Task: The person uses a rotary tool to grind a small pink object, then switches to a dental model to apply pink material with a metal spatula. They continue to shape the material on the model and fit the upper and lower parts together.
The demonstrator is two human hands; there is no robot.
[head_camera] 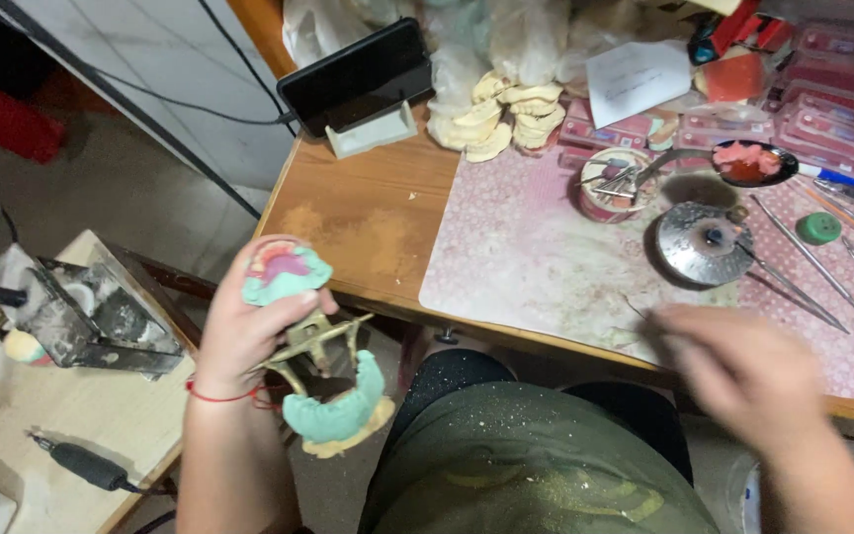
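Green plaster casts on a brass frame; pink speckled mat; brown wooden table.

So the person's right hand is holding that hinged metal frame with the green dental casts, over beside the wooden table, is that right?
Not quite: the head view shows the left hand holding the hinged metal frame with the green dental casts. The right hand is blurred, empty as far as shows, over the wooden table.

Beyond the left hand's grip, the wooden table carries a pink mat, phone stand, plaster casts, tool cup and metal dish.
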